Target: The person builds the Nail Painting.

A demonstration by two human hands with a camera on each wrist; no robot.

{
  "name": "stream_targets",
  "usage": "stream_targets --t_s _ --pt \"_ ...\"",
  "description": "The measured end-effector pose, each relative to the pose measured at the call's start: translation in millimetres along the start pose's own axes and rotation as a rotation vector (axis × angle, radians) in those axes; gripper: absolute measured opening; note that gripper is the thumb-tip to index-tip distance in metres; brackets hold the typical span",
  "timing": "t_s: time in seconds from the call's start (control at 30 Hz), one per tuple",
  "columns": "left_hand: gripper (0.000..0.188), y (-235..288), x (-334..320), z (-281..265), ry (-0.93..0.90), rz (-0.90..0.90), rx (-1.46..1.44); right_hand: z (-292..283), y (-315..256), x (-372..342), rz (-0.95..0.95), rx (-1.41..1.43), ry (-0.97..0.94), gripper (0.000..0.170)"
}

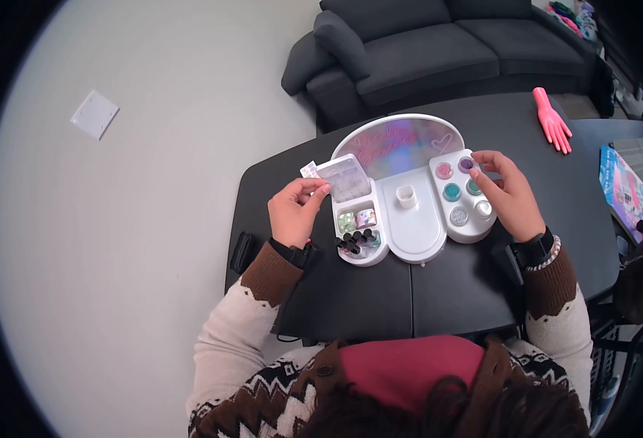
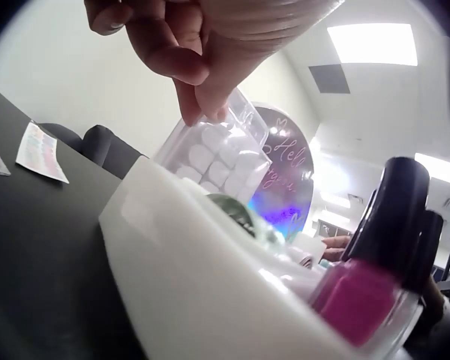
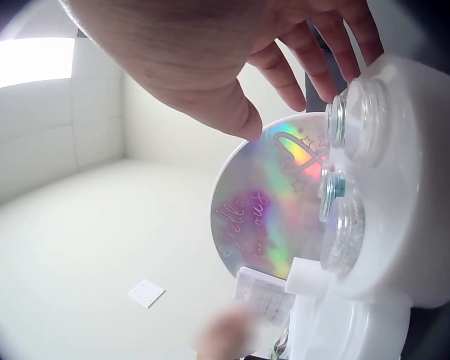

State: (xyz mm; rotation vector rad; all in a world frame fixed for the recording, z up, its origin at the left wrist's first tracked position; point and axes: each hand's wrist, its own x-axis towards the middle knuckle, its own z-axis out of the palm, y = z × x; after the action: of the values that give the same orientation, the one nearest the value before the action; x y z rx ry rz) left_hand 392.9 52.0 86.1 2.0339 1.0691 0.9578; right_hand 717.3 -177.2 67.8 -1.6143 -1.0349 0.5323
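Observation:
A white nail-art station (image 1: 414, 244) stands on the dark table, with a shiny iridescent back panel (image 1: 409, 146). My left hand (image 1: 296, 210) pinches the edge of a clear case (image 2: 223, 161) of white oval pieces, tilted up at the station's left side. Below the case sit patterned rolls (image 1: 365, 218) and several black-capped nail polish bottles (image 2: 367, 277). My right hand (image 1: 512, 196) hovers at the right side with fingers spread, near a purple glitter pot (image 1: 466, 164). Other pots there include a pink one (image 1: 444, 171), a teal one (image 1: 451, 192) and a silver one (image 3: 343, 236).
A small white cup (image 1: 406, 196) stands mid-station. A pink mannequin hand (image 1: 552, 123) lies at the table's far right. Printed sheets (image 2: 42, 152) lie left of the station. A black object (image 1: 242, 252) is at the left edge, a colourful box (image 1: 626, 190) at right, a sofa (image 1: 431, 58) behind.

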Motion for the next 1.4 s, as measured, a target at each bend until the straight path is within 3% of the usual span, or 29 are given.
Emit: stream_targets --t_s 0.13,0.2,0.23,0.3,0.37,0.4,0.43,0.5,0.57,0.63,0.7,0.87,0.97,1.0,1.07,1.1,1.17,1.4 --pt "0.017 -1.4 3.0 -6.9 -0.086 -0.043 0.195 -1.1 1.0 0.0 -0.011 -0.020 0.005 0.044" --pt "0.024 -10.5 13.7 -15.2 -0.034 0.137 0.228 -1.5 0.0 1.1 -0.008 -0.026 0.003 0.045" --pt "0.024 -19.4 25.7 -22.3 -0.033 0.138 0.228 -1.8 1.4 1.5 -0.019 -0.030 0.004 0.045" --pt "0.038 -44.8 66.9 -38.5 -0.069 -0.010 0.110 1.0 4.9 0.6 -0.029 -0.030 0.014 0.044" --pt "0.049 -69.4 93.7 -43.3 -0.106 0.001 0.441 1.8 5.5 0.6 -0.018 0.003 0.009 0.043" --pt "0.044 -70.8 101.5 -42.9 -0.183 -0.022 0.670 1.8 4.4 0.9 -0.024 -0.008 -0.002 0.043" --pt "0.044 -77.4 98.3 -43.8 -0.175 -0.030 0.659 1.6 4.0 0.1 0.000 0.024 -0.007 0.042" --pt "0.044 -95.8 109.2 -39.4 -0.325 0.082 0.743 0.6 10.9 2.0 0.020 0.069 -0.008 0.041" --pt "0.040 -100.9 114.6 -34.8 -0.308 0.012 0.713 0.1 14.0 2.0 -0.057 0.003 0.045 0.042" --pt "0.032 -87.1 107.9 -39.9 -0.246 0.106 0.705 -1.6 11.5 1.8 -0.056 0.010 0.071 0.042" --pt "0.023 -56.7 101.1 -53.6 -0.218 -0.037 0.541 -2.4 7.7 0.4 -0.072 -0.068 0.065 0.043" --pt "0.012 53.5 52.5 -99.4 0.021 0.214 0.292 -3.7 9.7 0.9 0.005 0.007 0.046 0.045" --pt "0.010 106.8 22.1 -103.7 0.045 0.218 0.170 -3.7 6.6 1.4 0.022 0.019 0.037 0.045" --pt "0.010 110.6 16.6 -96.3 0.045 0.208 0.164 -3.5 6.0 1.0 0.025 0.021 0.040 0.046" --pt "0.011 118.0 7.6 -75.4 0.010 0.391 0.287 -3.9 8.0 1.3 0.018 0.004 0.038 0.046" --pt "0.012 112.7 5.9 -64.6 0.030 0.533 0.498 -4.0 8.9 2.2 0.009 -0.003 0.038 0.046" --pt "0.012 99.7 1.9 -40.4 -0.053 0.447 0.419 -5.1 9.1 3.0 0.009 -0.013 0.036 0.047" --pt "0.019 57.3 -3.6 -1.8 0.175 0.613 0.671 -5.5 5.9 0.1 -0.026 -0.059 0.082 0.046"
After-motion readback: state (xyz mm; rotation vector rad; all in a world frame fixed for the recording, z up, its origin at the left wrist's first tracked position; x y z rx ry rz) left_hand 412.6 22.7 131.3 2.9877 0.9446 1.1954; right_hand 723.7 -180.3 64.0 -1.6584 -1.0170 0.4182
